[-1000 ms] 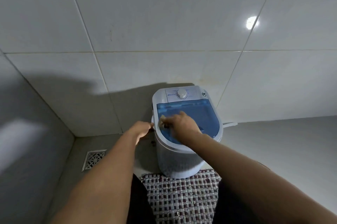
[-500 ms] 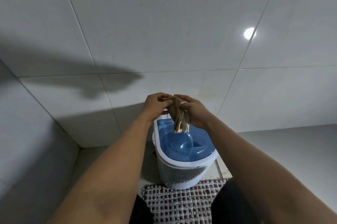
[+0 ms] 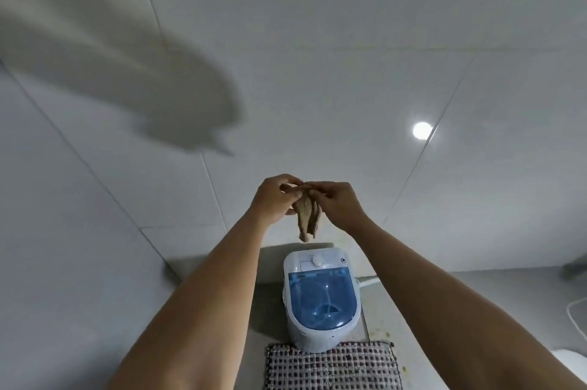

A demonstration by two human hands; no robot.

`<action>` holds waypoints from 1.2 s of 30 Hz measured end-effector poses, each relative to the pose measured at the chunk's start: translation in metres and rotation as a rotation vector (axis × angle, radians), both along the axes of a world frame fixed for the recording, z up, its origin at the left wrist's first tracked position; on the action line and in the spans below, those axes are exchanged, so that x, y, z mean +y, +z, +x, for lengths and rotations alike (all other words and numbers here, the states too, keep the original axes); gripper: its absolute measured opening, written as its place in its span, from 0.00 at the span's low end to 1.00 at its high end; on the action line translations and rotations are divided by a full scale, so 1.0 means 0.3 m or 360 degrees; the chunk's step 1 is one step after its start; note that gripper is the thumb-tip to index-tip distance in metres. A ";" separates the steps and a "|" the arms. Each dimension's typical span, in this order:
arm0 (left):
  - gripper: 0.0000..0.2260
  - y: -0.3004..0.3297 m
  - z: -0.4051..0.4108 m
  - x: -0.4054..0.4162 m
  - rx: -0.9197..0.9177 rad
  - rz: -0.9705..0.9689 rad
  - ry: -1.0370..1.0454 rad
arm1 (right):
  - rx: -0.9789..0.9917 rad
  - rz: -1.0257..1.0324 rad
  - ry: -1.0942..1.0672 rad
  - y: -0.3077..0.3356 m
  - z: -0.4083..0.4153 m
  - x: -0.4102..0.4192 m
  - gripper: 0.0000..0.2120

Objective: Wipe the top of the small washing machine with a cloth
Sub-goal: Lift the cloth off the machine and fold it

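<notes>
Raised higher than before, both hands, left hand [image 3: 275, 199] and right hand [image 3: 338, 206], pinch the tan cloth [image 3: 307, 218] above the washing machine [image 3: 321, 297].

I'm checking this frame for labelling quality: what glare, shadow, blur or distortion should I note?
Head view: a round light reflection glares on the wall tile; a large soft-edged shadow crosses the upper left wall; wide-angle distortion bends the tile lines and stretches the forearms; both the left hand and right hand gripping the tan cloth are slightly soft, while the small washing machine reads clearly.
</notes>
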State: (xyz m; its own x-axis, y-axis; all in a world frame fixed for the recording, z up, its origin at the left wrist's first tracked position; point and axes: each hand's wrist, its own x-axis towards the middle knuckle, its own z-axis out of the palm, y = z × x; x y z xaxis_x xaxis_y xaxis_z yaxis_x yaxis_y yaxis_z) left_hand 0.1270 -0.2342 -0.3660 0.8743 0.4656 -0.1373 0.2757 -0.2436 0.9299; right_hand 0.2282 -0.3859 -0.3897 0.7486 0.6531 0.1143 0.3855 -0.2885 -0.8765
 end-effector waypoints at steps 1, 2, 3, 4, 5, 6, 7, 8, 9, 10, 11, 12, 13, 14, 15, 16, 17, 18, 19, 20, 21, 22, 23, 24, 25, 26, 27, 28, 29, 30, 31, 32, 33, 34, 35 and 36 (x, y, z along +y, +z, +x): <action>0.09 0.090 -0.024 0.020 -0.0003 0.0057 0.0000 | -0.0031 -0.0048 0.0062 0.097 -0.009 0.013 0.12; 0.10 0.192 -0.051 0.045 -0.0016 0.0111 0.0011 | -0.0037 -0.0083 0.0107 0.207 -0.022 0.031 0.12; 0.09 0.273 -0.075 0.067 -0.0033 0.0157 0.0028 | -0.0046 -0.0104 0.0128 0.291 -0.033 0.050 0.11; 0.09 0.367 -0.102 0.091 -0.0067 0.0200 0.0043 | -0.0073 -0.0096 0.0142 0.389 -0.048 0.073 0.11; 0.09 0.444 -0.127 0.110 -0.0103 0.0247 0.0054 | -0.0133 -0.0075 0.0146 0.468 -0.066 0.094 0.11; 0.09 0.535 -0.159 0.129 -0.0138 0.0299 0.0063 | -0.0224 -0.0037 0.0149 0.558 -0.088 0.123 0.11; 0.09 0.604 -0.180 0.147 -0.0171 0.0348 0.0072 | -0.0299 0.0002 0.0146 0.634 -0.105 0.149 0.11; 0.09 0.666 -0.201 0.161 -0.0200 0.0391 0.0084 | -0.0351 0.0038 0.0155 0.703 -0.122 0.172 0.10; 0.09 0.737 -0.238 0.184 -0.0240 0.0440 0.0107 | -0.0389 0.0081 0.0191 0.785 -0.150 0.203 0.10; 0.09 0.787 -0.263 0.198 -0.0265 0.0473 0.0130 | -0.0422 0.0107 0.0223 0.845 -0.167 0.223 0.10; 0.08 0.840 -0.296 0.221 -0.0302 0.0506 0.0165 | -0.0460 0.0146 0.0268 0.911 -0.188 0.254 0.09; 0.07 0.881 -0.322 0.242 -0.0328 0.0548 0.0193 | -0.0494 0.0176 0.0290 0.966 -0.205 0.282 0.09; 0.06 0.915 -0.348 0.263 -0.0335 0.0592 0.0220 | -0.0515 0.0208 0.0299 1.019 -0.222 0.310 0.09; 0.06 0.948 -0.375 0.288 -0.0324 0.0641 0.0245 | -0.0533 0.0235 0.0304 1.072 -0.238 0.340 0.08; 0.05 0.971 -0.403 0.315 -0.0302 0.0665 0.0278 | -0.0542 0.0253 0.0314 1.114 -0.253 0.372 0.08; 0.05 0.995 -0.429 0.348 -0.0300 0.0677 0.0313 | -0.0547 0.0265 0.0331 1.154 -0.265 0.407 0.08; 0.05 1.015 -0.447 0.377 -0.0309 0.0701 0.0344 | -0.0557 0.0264 0.0349 1.185 -0.273 0.437 0.08; 0.04 1.034 -0.463 0.406 -0.0324 0.0760 0.0388 | -0.0579 0.0253 0.0373 1.207 -0.278 0.468 0.09; 0.03 1.055 -0.473 0.440 -0.0337 0.0853 0.0452 | -0.0617 0.0244 0.0400 1.224 -0.280 0.503 0.09; 0.04 1.073 -0.478 0.468 -0.0348 0.0952 0.0530 | -0.0657 0.0231 0.0416 1.234 -0.281 0.534 0.09; 0.05 1.089 -0.481 0.492 -0.0364 0.1043 0.0624 | -0.0702 0.0219 0.0426 1.239 -0.279 0.561 0.10; 0.06 1.106 -0.482 0.520 -0.0383 0.1149 0.0716 | -0.0751 0.0207 0.0437 1.244 -0.276 0.596 0.11; 0.07 1.117 -0.481 0.548 -0.0393 0.1303 0.0783 | -0.0794 0.0198 0.0445 1.244 -0.275 0.630 0.12; 0.07 1.123 -0.479 0.574 -0.0396 0.1496 0.0809 | -0.0839 0.0199 0.0454 1.242 -0.273 0.661 0.13; 0.06 1.122 -0.473 0.611 -0.0380 0.1691 0.0800 | -0.0890 0.0201 0.0467 1.239 -0.269 0.702 0.13; 0.05 1.117 -0.465 0.645 -0.0358 0.1851 0.0774 | -0.0961 0.0198 0.0467 1.230 -0.266 0.737 0.14; 0.04 1.115 -0.447 0.692 -0.0337 0.1976 0.0752 | -0.1067 0.0177 0.0451 1.224 -0.255 0.782 0.14; 0.03 1.110 -0.429 0.733 -0.0323 0.2056 0.0741 | -0.1183 0.0143 0.0421 1.214 -0.243 0.820 0.14; 0.04 1.104 -0.413 0.767 -0.0312 0.2096 0.0743 | -0.1296 0.0111 0.0383 1.203 -0.235 0.851 0.15; 0.04 1.100 -0.387 0.804 -0.0314 0.2110 0.0757 | -0.1386 0.0102 0.0351 1.192 -0.219 0.890 0.15; 0.04 1.092 -0.367 0.832 -0.0323 0.2104 0.0776 | -0.1456 0.0105 0.0325 1.182 -0.208 0.918 0.15; 0.04 1.084 -0.340 0.861 -0.0344 0.2097 0.0796 | -0.1524 0.0103 0.0304 1.171 -0.192 0.949 0.14; 0.04 1.074 -0.315 0.881 -0.0348 0.2079 0.0822 | -0.1582 0.0078 0.0291 1.156 -0.176 0.977 0.14; 0.04 1.062 -0.298 0.894 -0.0349 0.2057 0.0848 | -0.1648 0.0048 0.0297 1.141 -0.164 0.996 0.13; 0.04 1.050 -0.283 0.902 -0.0350 0.2033 0.0874 | -0.1711 0.0013 0.0310 1.128 -0.156 1.010 0.13; 0.03 1.035 -0.268 0.912 -0.0358 0.2002 0.0908 | -0.1770 -0.0021 0.0322 1.112 -0.145 1.024 0.12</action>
State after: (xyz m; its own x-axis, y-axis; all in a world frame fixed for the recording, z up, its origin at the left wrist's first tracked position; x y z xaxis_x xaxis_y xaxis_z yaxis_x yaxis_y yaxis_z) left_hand 0.0466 0.0394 -0.0557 0.4722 0.4650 0.7488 0.4942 -0.8431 0.2119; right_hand 0.1846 -0.0789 -0.0563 0.1161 0.7567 0.6434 0.9902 -0.1391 -0.0151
